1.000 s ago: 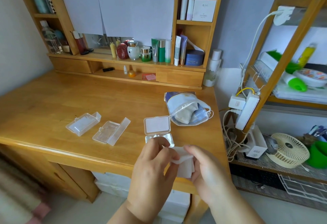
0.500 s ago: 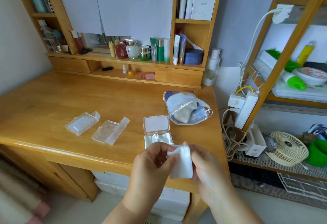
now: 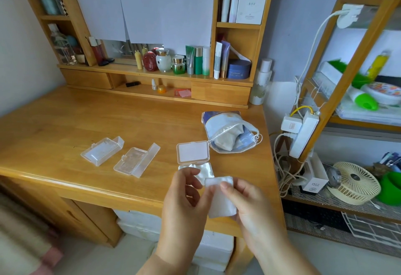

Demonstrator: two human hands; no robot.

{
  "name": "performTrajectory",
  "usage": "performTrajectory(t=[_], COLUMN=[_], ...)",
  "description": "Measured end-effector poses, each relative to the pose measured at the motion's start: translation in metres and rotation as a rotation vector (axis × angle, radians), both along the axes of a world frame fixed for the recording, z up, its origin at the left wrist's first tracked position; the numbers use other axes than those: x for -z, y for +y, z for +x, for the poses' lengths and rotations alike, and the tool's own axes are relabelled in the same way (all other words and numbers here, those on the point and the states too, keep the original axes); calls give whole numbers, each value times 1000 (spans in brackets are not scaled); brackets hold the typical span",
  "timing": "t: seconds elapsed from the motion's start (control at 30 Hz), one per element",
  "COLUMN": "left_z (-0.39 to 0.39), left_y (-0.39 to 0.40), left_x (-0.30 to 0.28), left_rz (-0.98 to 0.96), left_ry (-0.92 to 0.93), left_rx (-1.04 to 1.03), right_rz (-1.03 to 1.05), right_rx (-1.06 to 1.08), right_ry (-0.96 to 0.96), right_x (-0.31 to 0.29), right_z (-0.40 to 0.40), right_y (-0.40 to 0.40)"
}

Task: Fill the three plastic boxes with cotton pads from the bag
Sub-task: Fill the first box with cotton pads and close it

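Both hands are raised at the near edge of the wooden desk [image 3: 65,120], working one white cotton pad [image 3: 221,201] between them. Her right hand [image 3: 256,207] grips the pad, thumb pressed on its upper face and fingers curled behind it. Beside it, the left hand [image 3: 186,201] has thumb and forefinger bent toward the pad's left edge; whether they truly pinch it or only brush it cannot be told.

Just beyond the fingertips lies the nearest plastic box [image 3: 195,159], lid folded back flat, its tray already holding white pads. Farther out past the right hand, touching that box's far corner, the drawstring bag [image 3: 227,133] lies open on its side with more pads showing inside. Off to the left hand's side sit the other two clear boxes, the middle box [image 3: 135,161] and, further left, the far box [image 3: 102,151], both open with no pads visible in them. Right of the right hand, off the desk, a power strip [image 3: 303,135] hangs on a wooden shelf frame above a small cream fan [image 3: 355,182].
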State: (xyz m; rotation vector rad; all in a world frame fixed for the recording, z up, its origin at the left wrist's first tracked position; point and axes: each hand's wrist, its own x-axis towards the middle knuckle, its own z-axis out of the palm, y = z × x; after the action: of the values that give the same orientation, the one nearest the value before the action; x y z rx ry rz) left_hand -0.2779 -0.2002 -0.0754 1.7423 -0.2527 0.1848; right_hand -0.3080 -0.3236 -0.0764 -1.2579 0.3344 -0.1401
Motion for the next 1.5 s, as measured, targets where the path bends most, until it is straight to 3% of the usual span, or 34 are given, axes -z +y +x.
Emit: performTrajectory(t=[0.07,0.17,0.37,0.5,0.57,0.7,0.9,1.17,1.3,1.5], left_z=[-3,-4,4,30,52,82,75,55,60,61], left_y=[-1,-2,-1,20,32,34,20,10,11,10], left_x=[5,12,24,31,34,36,44,53,54,57], left_rz=[2,-12,-32,121,227,344,388,428,466,467], left_ry=[60,162,152,37,80,149,169,55,60,85], left_rx=[32,108,35,-123,-166,-41,41,142,150,126], right_rz=[-40,-256,-648,-455,-378,-353,-536,-816,-938,-826], right_rx=[22,98,62,194,197,130,140,-229,-228,-242], right_ry=[-21,-50,-32,93,162,167,97,115,118,101], right_x=[3,9,26,22,18,13,6,5,10,18], right_z=[1,2,8,27,38,48,56,67,73,85], right_y=[4,8,11,-16,-31,-39,-34,-25,-24,-21])
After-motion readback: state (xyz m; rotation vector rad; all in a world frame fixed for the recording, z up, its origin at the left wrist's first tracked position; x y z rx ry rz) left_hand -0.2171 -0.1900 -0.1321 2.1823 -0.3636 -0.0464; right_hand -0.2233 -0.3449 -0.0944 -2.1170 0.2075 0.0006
